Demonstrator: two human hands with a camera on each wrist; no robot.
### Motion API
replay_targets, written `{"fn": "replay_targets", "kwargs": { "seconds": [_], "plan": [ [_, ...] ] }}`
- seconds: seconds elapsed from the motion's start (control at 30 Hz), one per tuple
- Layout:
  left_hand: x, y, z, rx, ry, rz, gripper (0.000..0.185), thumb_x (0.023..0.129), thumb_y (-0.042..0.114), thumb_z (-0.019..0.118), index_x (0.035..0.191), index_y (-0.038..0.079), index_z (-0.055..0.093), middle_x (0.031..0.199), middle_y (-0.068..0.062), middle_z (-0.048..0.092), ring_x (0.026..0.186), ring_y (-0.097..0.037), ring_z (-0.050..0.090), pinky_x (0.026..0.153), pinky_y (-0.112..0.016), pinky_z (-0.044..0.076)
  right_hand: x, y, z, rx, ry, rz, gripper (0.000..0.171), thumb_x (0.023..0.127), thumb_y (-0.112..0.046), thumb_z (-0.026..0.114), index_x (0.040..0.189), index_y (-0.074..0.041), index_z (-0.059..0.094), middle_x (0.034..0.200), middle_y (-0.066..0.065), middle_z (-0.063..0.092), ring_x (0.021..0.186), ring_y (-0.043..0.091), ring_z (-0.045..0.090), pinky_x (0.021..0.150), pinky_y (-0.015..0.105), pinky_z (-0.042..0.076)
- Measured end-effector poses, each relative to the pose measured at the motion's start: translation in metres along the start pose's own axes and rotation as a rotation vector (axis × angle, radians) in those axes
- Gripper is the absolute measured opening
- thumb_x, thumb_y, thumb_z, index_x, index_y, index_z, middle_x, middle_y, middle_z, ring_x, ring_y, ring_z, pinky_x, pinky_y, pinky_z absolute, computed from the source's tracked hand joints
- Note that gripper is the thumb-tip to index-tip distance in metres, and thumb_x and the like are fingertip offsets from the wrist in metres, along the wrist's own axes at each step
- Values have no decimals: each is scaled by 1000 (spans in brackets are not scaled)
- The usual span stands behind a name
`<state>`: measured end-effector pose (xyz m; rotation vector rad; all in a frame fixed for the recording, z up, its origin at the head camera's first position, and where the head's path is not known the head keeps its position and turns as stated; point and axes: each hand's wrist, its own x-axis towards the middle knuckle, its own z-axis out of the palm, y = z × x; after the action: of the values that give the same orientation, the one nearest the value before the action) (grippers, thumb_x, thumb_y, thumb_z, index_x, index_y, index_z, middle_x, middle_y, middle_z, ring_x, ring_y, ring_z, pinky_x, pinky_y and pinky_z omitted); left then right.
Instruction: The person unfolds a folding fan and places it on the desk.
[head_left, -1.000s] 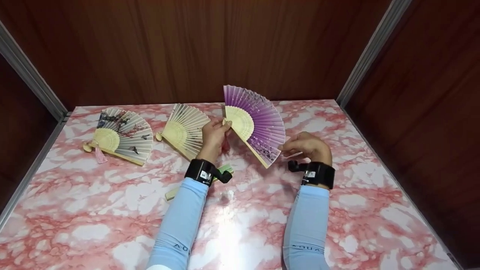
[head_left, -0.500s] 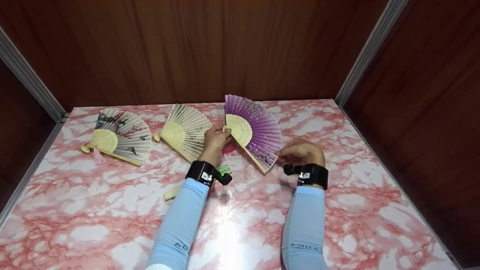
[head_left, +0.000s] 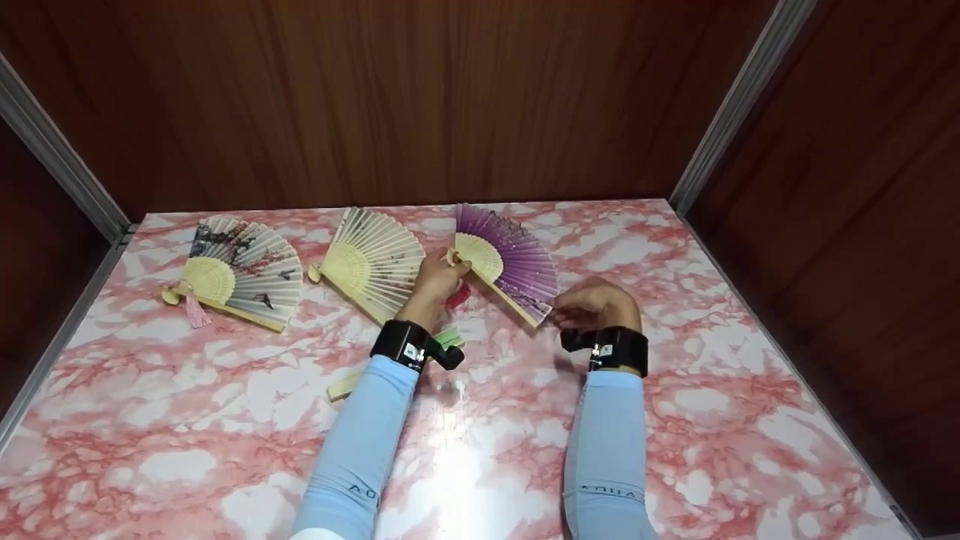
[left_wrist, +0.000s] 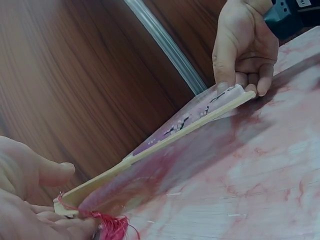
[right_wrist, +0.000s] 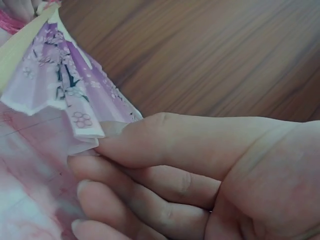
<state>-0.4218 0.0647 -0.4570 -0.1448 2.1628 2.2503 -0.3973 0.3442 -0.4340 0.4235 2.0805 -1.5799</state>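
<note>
A purple folding fan (head_left: 517,251), spread wide, lies low at the table's back, printed with pale blossoms. At its pivot end is my left hand (head_left: 437,279); in the left wrist view the thumb (left_wrist: 57,173) stands apart from the wooden guard stick (left_wrist: 165,142), while the fingers lie by the handle end. A red tassel (left_wrist: 114,226) hangs there. My right hand (head_left: 598,304) pinches the outer leaf edge between thumb (right_wrist: 135,140) and forefinger. Left of it, a cream fan (head_left: 375,259) lies spread, partly behind my left hand.
Farther left lies another spread fan (head_left: 251,270) with blossoms and a pink tassel (head_left: 197,312). Beneath my left forearm is a partly hidden folded fan with a green part (head_left: 448,338) and a pale end (head_left: 343,388). Brown wood panels (head_left: 405,105) wall the marbled table (head_left: 705,442).
Both hands have lowered the purple fan toward the table. My right hand has moved slightly left with its edge. My left thumb now stands off the guard stick.
</note>
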Motion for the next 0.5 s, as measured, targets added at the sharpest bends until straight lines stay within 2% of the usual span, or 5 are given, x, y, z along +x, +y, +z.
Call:
{"fn": "replay_targets", "kwargs": {
  "seconds": [0.1, 0.27, 0.4, 0.5],
  "plan": [
    [-2, 4, -1, 80, -3, 5, 67, 94, 9, 65, 150, -10, 34, 152, -27, 47, 146, -33, 43, 125, -36, 36, 3, -2, 2, -20, -4, -8, 18, 82, -9, 81, 98, -4, 74, 81, 6, 78, 75, 18, 74, 75, 30, 63],
    [-6, 11, -2, 145, 26, -9, 79, 94, 15, 65, 158, -2, 23, 163, -24, 31, 153, -33, 32, 131, -38, 24, 6, -4, 6, -39, -11, 11, 13, 82, -6, 79, 95, -5, 74, 78, 5, 76, 72, 16, 72, 73, 28, 62],
    [-9, 19, -1, 120, 29, 23, 74, 93, 14, 64, 157, 2, 29, 164, -23, 31, 153, -34, 32, 130, -38, 27, 6, -7, 8, -91, 9, 15, 14, 81, -7, 81, 93, -5, 74, 77, 5, 76, 73, 17, 73, 73, 29, 63],
    [-14, 29, -2, 99, 31, 51, 67, 93, 13, 64, 153, 3, 37, 161, -23, 36, 152, -35, 33, 128, -39, 29, 3, -10, 8, -194, 9, 20, 20, 80, -16, 84, 95, -5, 76, 78, 3, 77, 74, 16, 73, 74, 29, 63]
  ]
}}
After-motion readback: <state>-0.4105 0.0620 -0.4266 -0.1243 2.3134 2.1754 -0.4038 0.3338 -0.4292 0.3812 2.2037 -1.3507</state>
